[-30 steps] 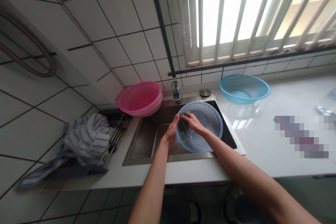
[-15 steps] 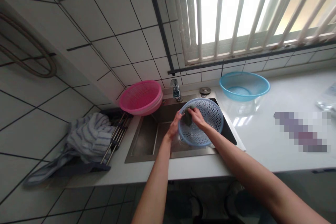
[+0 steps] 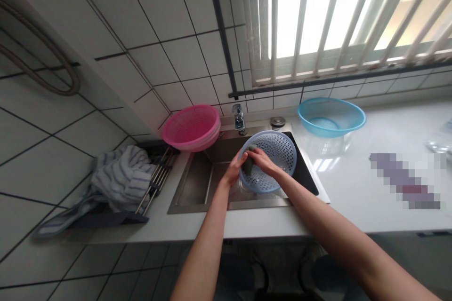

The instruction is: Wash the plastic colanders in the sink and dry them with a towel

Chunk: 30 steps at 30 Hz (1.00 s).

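A light blue plastic colander (image 3: 282, 150) is tilted over the steel sink (image 3: 192, 197), its inside facing me. My left hand (image 3: 233, 169) is closed on the colander's left rim. Bunched in my right hand (image 3: 262, 160) is a grey-green cloth (image 3: 248, 165), pressed against the inside of the colander near that rim. Both hands are close together. The fingertips under the cloth are hidden.
A pink basket (image 3: 190, 127) rests over the sink's back left corner, beside the faucet (image 3: 239, 120). A turquoise basin (image 3: 332, 117) stands on the white counter (image 3: 346, 188) to the right. A striped cloth (image 3: 120, 178) lies on a metal rack (image 3: 154, 186) at left.
My right hand and the cloth have shifted slightly left and down, closer to my left hand. The colander has turned a little. The camera view has shifted slightly.
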{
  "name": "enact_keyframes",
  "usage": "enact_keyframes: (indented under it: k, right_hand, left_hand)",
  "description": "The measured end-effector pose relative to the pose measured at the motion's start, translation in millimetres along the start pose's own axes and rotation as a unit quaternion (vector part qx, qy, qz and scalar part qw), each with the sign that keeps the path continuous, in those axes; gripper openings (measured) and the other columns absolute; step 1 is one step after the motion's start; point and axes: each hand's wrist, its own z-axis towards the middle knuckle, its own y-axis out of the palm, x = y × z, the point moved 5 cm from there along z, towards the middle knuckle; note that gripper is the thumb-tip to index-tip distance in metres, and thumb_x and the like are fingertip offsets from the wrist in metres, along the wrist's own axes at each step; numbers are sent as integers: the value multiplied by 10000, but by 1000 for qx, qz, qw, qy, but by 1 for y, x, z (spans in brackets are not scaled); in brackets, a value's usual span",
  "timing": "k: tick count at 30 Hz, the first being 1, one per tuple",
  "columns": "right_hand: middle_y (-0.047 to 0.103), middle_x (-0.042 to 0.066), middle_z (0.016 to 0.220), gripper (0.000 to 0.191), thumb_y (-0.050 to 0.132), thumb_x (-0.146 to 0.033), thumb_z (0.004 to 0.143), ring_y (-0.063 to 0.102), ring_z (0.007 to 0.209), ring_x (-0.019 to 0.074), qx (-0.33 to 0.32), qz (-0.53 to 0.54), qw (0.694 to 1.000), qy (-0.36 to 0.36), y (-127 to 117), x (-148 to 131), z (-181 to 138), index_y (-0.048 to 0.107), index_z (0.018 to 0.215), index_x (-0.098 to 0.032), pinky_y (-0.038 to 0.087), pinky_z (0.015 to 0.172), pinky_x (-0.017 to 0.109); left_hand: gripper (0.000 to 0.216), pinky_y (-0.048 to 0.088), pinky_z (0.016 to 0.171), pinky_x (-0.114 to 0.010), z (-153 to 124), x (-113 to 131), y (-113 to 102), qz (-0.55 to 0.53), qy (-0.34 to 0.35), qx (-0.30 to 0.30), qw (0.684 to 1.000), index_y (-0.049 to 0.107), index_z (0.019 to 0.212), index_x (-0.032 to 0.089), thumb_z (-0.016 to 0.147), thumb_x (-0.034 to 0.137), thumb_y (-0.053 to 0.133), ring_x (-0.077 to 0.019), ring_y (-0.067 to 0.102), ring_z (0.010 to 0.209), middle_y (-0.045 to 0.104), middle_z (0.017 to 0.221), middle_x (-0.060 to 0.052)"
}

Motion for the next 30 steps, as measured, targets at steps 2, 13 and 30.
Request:
enact_keyframes:
  k: [2,13,30]
  right_hand:
    - [688,22,905,317,666,-544,850,583,827,202,84,49,995,0,-18,-5,5,673,916,-234,512,805,330]
    - [614,5,737,312,680,-512,830,481,688,163,-148,-90,984,26,25,9,-11,635,769,-209,442,682,306]
    - [639,10,788,342,626,-539,867,534,784,183,72,-57,995,-27,-15,-7,4,640,834,-199,477,746,303]
  left_hand:
    - [784,395,1260,-531,1,-3,2,-23,-12,-4,1000,686,1432,183,815,640,847,-394,586,1430,698,1464,-145]
    - [698,425,1264,-470,5,-11,-16,-48,-19,66,996,710,1392,238,851,667,815,-319,594,1448,709,1465,-104]
    - [833,336,1320,-531,13,-22,-10,18,-15,-4,1000,699,1444,244,871,846,641,-351,465,1558,635,1557,-104]
